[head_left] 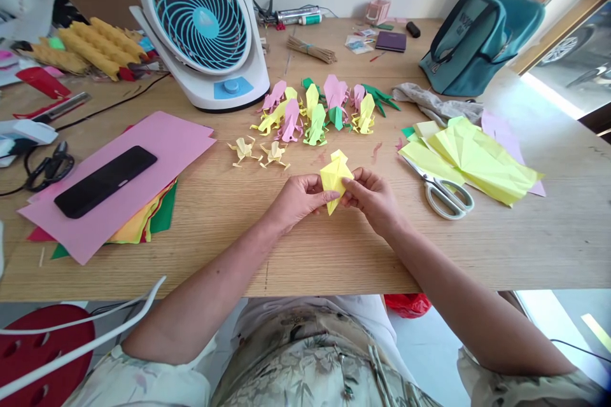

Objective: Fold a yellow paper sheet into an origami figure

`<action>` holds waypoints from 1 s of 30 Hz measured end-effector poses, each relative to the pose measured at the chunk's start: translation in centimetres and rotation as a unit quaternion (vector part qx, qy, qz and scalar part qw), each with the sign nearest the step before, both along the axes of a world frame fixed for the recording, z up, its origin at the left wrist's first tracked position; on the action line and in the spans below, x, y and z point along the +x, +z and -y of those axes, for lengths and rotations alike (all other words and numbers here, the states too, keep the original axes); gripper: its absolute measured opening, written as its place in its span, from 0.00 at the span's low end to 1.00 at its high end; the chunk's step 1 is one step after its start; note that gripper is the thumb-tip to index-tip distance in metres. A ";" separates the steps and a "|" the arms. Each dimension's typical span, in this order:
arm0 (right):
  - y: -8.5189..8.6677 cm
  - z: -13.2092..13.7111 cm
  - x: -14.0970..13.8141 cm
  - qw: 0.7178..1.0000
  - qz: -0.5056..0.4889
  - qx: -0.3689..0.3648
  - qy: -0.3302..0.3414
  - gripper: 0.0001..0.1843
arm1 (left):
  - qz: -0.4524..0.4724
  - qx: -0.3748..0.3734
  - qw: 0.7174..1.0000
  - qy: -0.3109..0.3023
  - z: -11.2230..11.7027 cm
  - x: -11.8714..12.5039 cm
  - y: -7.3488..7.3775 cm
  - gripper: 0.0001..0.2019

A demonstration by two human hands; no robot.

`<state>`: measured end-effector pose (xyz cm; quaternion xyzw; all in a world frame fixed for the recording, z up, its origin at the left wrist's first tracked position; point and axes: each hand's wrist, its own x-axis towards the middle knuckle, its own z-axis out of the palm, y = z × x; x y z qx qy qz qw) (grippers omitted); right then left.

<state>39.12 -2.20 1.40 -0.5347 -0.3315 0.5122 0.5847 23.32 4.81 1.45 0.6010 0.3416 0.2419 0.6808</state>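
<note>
A folded yellow paper piece [335, 179] is held just above the wooden table [334, 248]. My left hand [300, 198] pinches its left side and my right hand [373, 196] pinches its right side, fingers closed on the paper. Behind it lie two small pale yellow paper frogs [259, 152]. Further back sits a cluster of several finished pink, yellow and green paper figures [319, 111].
Scissors [442, 191] and a pile of yellow-green folded sheets [470, 156] lie to the right. A stack of coloured paper [157, 159] with a black bar [105, 180] on it lies left. A white-and-blue fan [205, 25] and a teal bag [477, 38] stand at the back.
</note>
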 end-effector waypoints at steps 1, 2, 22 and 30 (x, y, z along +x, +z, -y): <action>0.0 0.0 0.1 1.000 0.002 0.001 -0.008 0.27 | -0.008 0.013 1.000 -0.010 0.0 0.0 0.0 0.20; 0.0 -0.1 0.1 1.000 0.005 0.002 -0.016 0.27 | -0.015 0.025 0.999 -0.020 0.0 0.0 0.0 0.19; 0.0 0.0 0.1 0.998 0.056 0.023 -0.003 0.27 | -0.058 0.053 0.995 -0.058 0.3 0.0 -0.2 0.15; -0.4 -0.2 0.2 0.998 0.063 0.024 0.018 0.27 | -0.072 0.059 0.994 -0.059 0.3 -0.1 -0.8 0.18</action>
